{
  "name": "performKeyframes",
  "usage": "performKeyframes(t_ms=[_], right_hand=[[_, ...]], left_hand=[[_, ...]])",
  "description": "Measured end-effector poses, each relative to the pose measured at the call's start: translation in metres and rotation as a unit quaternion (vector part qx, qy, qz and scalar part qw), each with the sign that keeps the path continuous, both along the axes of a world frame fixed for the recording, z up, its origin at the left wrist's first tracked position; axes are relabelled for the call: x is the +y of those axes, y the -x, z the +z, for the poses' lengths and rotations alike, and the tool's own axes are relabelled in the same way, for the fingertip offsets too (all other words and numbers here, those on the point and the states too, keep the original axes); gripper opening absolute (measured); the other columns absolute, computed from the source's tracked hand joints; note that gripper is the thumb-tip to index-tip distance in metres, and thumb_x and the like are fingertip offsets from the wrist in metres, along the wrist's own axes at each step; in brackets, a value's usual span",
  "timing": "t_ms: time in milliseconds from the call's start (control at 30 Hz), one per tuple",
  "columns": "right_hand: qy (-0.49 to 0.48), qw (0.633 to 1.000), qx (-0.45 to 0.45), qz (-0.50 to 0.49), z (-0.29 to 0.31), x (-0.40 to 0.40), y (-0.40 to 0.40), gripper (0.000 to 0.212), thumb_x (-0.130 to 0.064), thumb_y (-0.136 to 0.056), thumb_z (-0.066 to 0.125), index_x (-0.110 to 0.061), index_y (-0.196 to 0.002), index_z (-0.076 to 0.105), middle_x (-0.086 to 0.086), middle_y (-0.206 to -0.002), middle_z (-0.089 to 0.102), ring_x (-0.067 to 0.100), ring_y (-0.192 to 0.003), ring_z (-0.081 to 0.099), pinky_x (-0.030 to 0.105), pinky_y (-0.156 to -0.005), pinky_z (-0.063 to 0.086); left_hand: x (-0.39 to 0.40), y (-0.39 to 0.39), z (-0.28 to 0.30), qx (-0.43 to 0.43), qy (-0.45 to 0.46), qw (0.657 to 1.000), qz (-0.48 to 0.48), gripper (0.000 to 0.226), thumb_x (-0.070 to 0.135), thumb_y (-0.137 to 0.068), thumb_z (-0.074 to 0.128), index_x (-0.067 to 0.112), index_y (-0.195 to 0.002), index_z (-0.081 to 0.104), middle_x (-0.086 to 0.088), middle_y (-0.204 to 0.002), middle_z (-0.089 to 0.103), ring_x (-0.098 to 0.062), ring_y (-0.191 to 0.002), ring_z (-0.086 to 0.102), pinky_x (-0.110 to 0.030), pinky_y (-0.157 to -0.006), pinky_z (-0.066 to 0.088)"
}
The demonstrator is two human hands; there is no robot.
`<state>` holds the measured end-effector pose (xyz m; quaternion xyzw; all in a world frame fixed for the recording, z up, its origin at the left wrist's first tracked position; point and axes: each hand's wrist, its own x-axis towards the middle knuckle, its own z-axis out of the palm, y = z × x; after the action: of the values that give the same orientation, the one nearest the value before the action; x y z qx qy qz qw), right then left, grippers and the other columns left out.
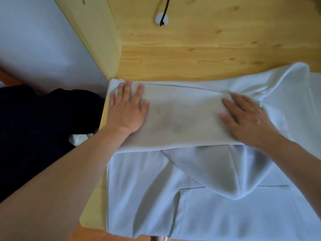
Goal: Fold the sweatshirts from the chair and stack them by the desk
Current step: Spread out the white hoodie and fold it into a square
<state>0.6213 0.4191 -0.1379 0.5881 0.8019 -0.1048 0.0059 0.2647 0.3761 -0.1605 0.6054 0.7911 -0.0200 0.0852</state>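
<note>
Both hands, left (127,110) and right (246,117), are pressing flat, fingers straight, smoothing a fold in the sweatshirt (182,197) on the counter (191,54). Folding the lower half likely comes next.

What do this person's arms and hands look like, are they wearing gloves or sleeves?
No gloves and no sleeves show. The left hand and right hand are bare, and both forearms are uncovered as far as the picture's edge. No ring, watch or bracelet shows on either wrist or on the fingers. Any clothing further up the arms is out of view.
</note>
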Motion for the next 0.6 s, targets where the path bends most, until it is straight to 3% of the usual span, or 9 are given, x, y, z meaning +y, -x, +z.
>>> performKeyframes(t_ms=[100, 167, 300, 600], right_hand=[[-0.057, 0.998, 0.014, -0.011, 0.003, 0.008, -0.024, 0.080, -0.071, -0.093, 0.015, -0.023, -0.150, 0.045, 0.014, -0.160, 0.034, 0.036, -0.147, 0.029, 0.051, -0.121, 0.023], [-0.047, 0.999, 0.007, -0.027, -0.003, 0.005, -0.031, 0.078, -0.069, -0.093, 0.018, -0.024, -0.153, 0.039, 0.012, -0.161, 0.031, 0.033, -0.149, 0.024, 0.049, -0.123, 0.020], [-0.033, 0.999, 0.006, -0.042, -0.011, 0.005, -0.031, 0.075, -0.066, -0.092, 0.020, -0.027, -0.155, 0.033, 0.007, -0.163, 0.027, 0.027, -0.152, 0.017, 0.045, -0.124, 0.016], [0.006, 0.997, -0.015, -0.071, -0.010, -0.003, -0.023, 0.078, -0.070, -0.087, 0.013, -0.035, -0.157, 0.021, 0.000, -0.167, 0.014, 0.023, -0.154, 0.007, 0.045, -0.123, 0.014]], left_hand=[[-0.020, -0.029, 0.009, -0.005, -0.060, 0.998, 0.024, 0.066, 0.057, -0.102, 0.023, 0.038, -0.162, 0.002, -0.012, -0.171, -0.007, -0.039, -0.156, -0.009, -0.061, -0.122, -0.008], [-0.047, -0.045, 0.006, 0.008, -0.081, 0.997, 0.006, 0.066, 0.062, -0.101, 0.019, 0.039, -0.162, 0.008, -0.009, -0.171, 0.002, -0.040, -0.156, -0.004, -0.063, -0.121, -0.006], [-0.073, -0.038, -0.009, 0.021, -0.052, 0.998, 0.005, 0.066, 0.059, -0.100, 0.018, 0.034, -0.161, 0.024, -0.007, -0.169, 0.019, -0.039, -0.156, 0.011, -0.062, -0.122, 0.012], [-0.063, -0.022, -0.007, 0.029, -0.020, 0.999, -0.001, 0.067, 0.058, -0.098, 0.016, 0.036, -0.161, 0.021, -0.004, -0.170, 0.016, -0.035, -0.156, 0.010, -0.059, -0.124, 0.012]])
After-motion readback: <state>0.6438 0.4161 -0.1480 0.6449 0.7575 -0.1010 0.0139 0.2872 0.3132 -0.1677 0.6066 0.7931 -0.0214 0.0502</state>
